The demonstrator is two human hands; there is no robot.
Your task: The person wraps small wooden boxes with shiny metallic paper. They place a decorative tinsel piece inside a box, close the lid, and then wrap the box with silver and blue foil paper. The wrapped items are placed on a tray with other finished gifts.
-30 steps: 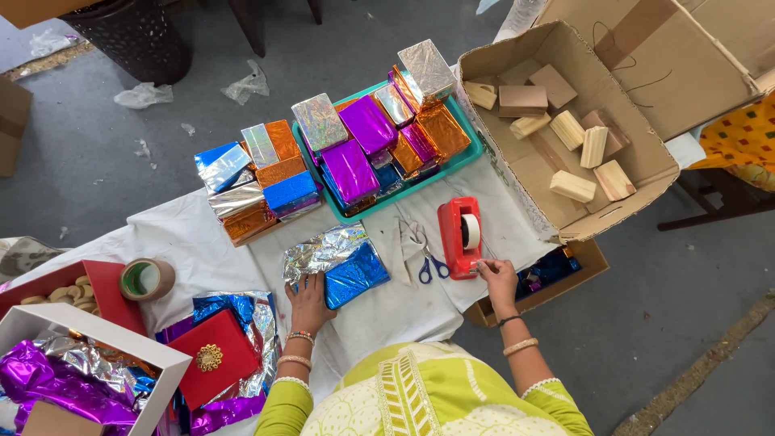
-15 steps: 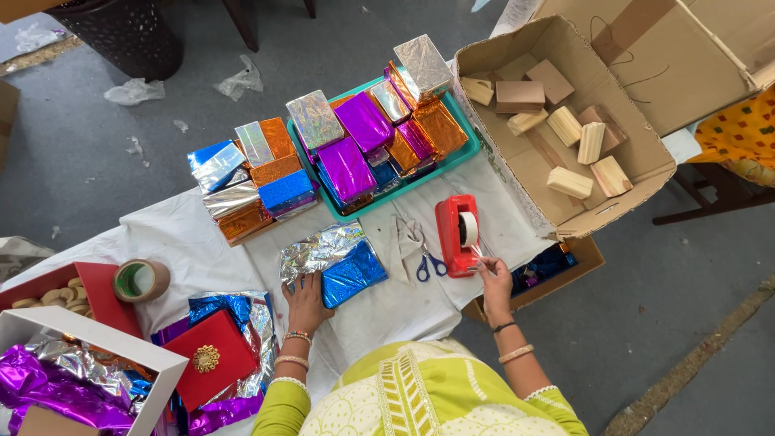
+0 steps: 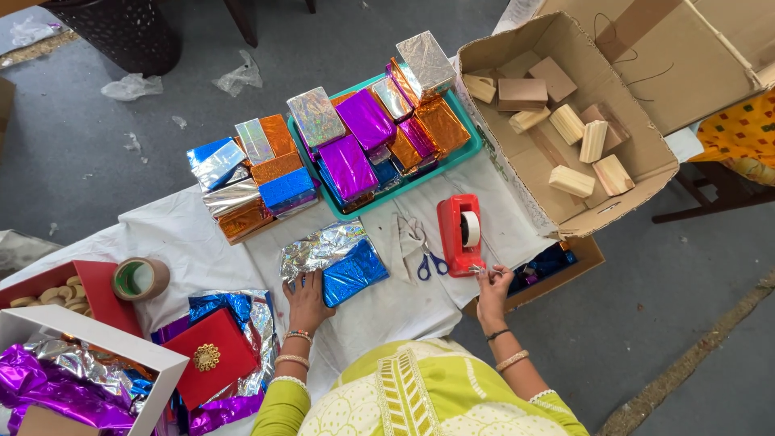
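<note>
Blue foil-wrapped block (image 3: 353,272) at frame centre lies under your left hand (image 3: 307,295), fingers spread flat, while your right hand (image 3: 490,282) pinches tape at the red tape dispenser (image 3: 460,234); pulled crooked, the strip could fold onto itself.

A single head-worn view looks steeply down from above the white cloth-covered table (image 3: 186,234), fairly far off.

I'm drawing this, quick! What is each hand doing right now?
Left hand: open, flat on the blue foil-wrapped block.
Right hand: fingers pinched at the front end of the red tape dispenser; the tape itself is too small to see.
</note>
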